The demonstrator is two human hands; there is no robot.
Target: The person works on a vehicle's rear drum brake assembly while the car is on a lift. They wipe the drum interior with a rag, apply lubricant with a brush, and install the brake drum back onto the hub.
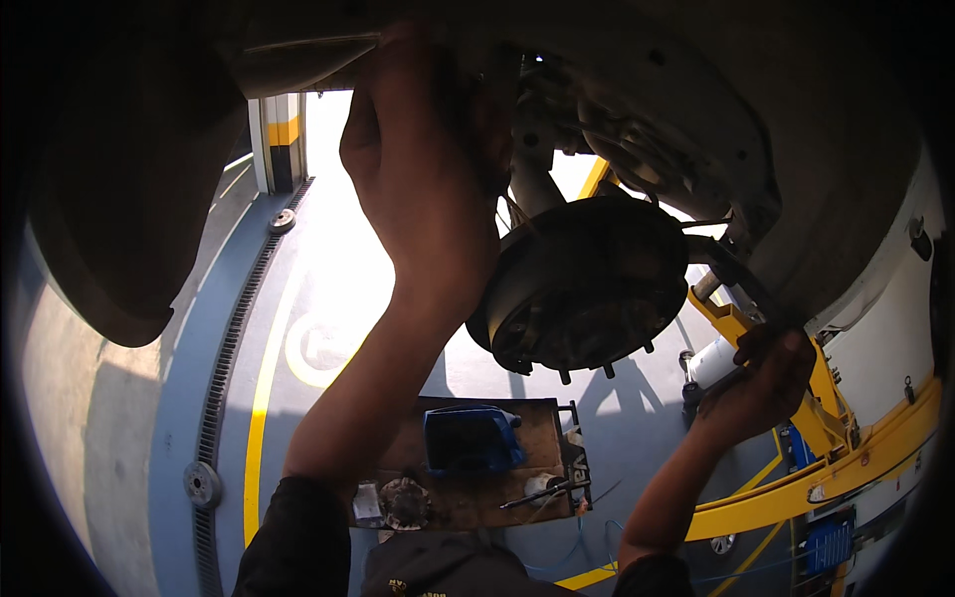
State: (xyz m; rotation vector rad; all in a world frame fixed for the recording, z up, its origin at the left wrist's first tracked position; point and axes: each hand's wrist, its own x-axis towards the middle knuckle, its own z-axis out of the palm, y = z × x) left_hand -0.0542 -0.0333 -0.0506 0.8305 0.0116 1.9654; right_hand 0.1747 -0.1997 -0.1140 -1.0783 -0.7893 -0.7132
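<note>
In the head view, the studded wheel hub (587,308) hangs at the centre under the wheel arch (846,179), with the left hand (428,189) raised beside it and the right hand (766,383) curled near the lower end of a dark bar (741,274); shadow leaves me unable to tell whether either grip is clamped. Pale lettering marks the edge of the trolley (542,428) bearing a blue tray (512,455), and the dark garment (448,562). The left forearm (373,373) hides some floor between a drain grate (239,318) and the yellow lift arm (846,468).
</note>
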